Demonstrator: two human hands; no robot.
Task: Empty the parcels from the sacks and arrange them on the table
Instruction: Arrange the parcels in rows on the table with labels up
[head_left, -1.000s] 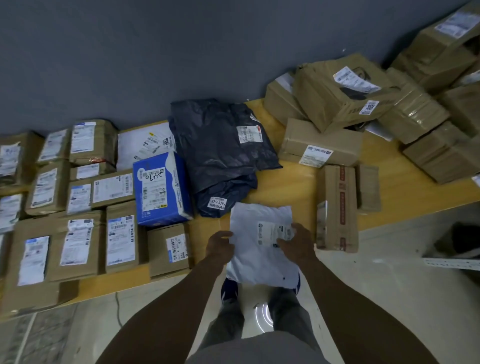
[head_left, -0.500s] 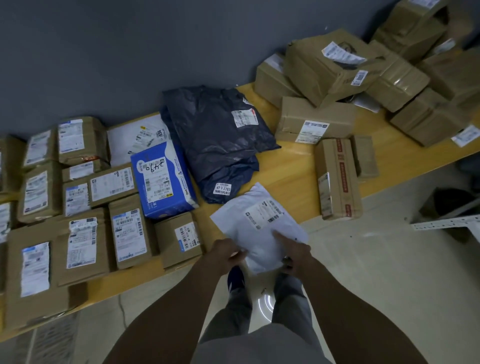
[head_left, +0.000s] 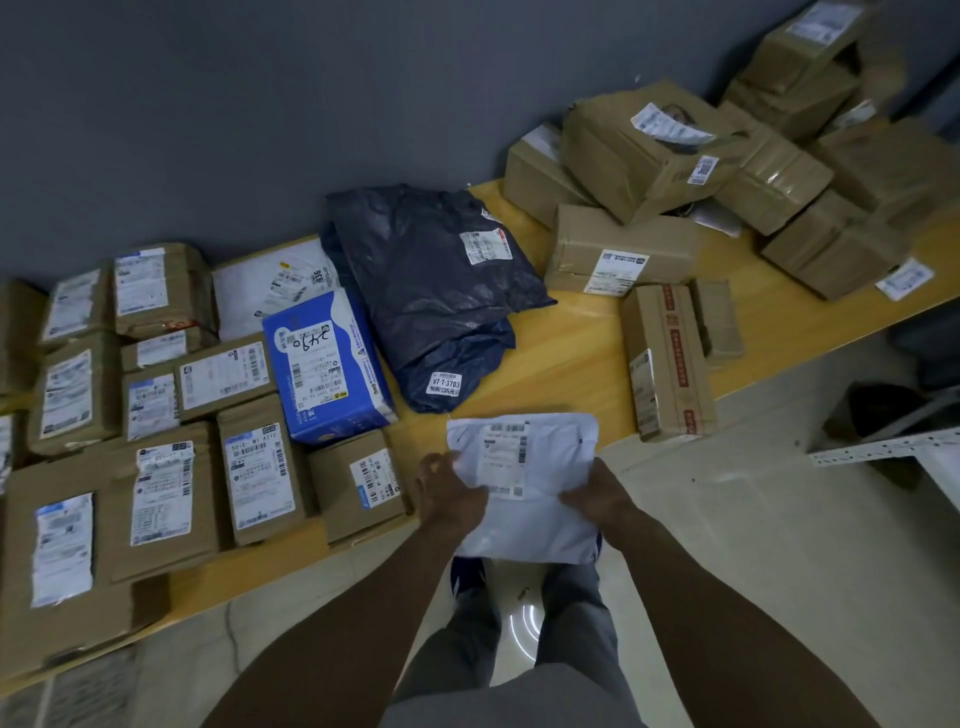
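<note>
The white parcel (head_left: 556, 457), a flat plastic mailer with its label face up, is held at both sides. The left hand (head_left: 449, 493) curls over its left edge with the fingers lying on top beside the label. The right hand (head_left: 597, 499) grips its right edge with the thumb laid across the top. Neither hand is spread; both are closed on the plastic. The parcel's far end lies over the front edge of the wooden table (head_left: 571, 353), and its near end hangs out over the floor (head_left: 753, 519) in front of the person's legs. Whether it rests on the wood cannot be told.

Just left of the left hand sits a small brown box (head_left: 358, 483), close to the parcel's edge. Beyond that hand and to its left stands a blue box (head_left: 327, 369). Straight ahead of both hands lies a dark blue bag (head_left: 426, 291), its near corner just beside the parcel's far edge. Ahead and right of the right hand lies a brown box with red tape (head_left: 667, 358), apart from the parcel, with bare wood between. Farther right, against the wall, rises a heap of brown boxes (head_left: 649, 156).
</note>
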